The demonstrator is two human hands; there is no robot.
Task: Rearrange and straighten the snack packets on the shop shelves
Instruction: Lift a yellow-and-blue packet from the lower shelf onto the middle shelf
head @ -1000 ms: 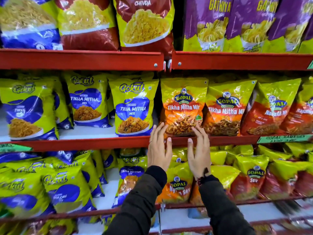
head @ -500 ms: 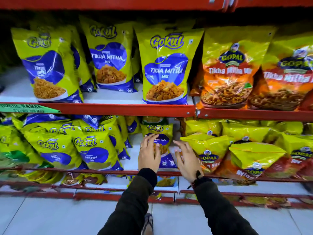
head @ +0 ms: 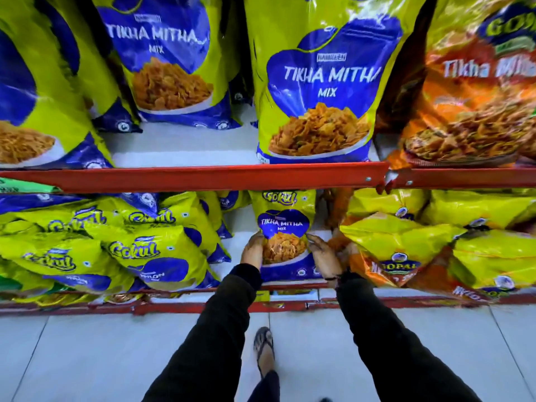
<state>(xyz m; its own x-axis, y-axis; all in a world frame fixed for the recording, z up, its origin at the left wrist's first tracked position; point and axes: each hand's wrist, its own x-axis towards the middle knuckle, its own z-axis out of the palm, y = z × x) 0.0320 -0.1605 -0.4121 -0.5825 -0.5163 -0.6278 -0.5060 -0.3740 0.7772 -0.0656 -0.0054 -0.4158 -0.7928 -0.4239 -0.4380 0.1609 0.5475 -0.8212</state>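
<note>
On the lower shelf [head: 185, 307], the left hand [head: 253, 250] and right hand [head: 324, 256] hold a small Gokul Tikha Mitha Mix packet [head: 283, 237] by its sides, fingers closed on it. The packet is probably light, crinkly and slippery, so holding low at both edges is safest.

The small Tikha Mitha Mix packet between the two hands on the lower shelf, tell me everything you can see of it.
The small Tikha Mitha Mix packet is a glossy yellow-green pouch, plastic by its look, with a blue panel, white lettering, a "Gokul" logo on top and a snack picture below. It stands upright, facing out, on the lower shelf. The left hand and right hand press its two sides. Its top is partly hidden by the red shelf edge above.
</note>
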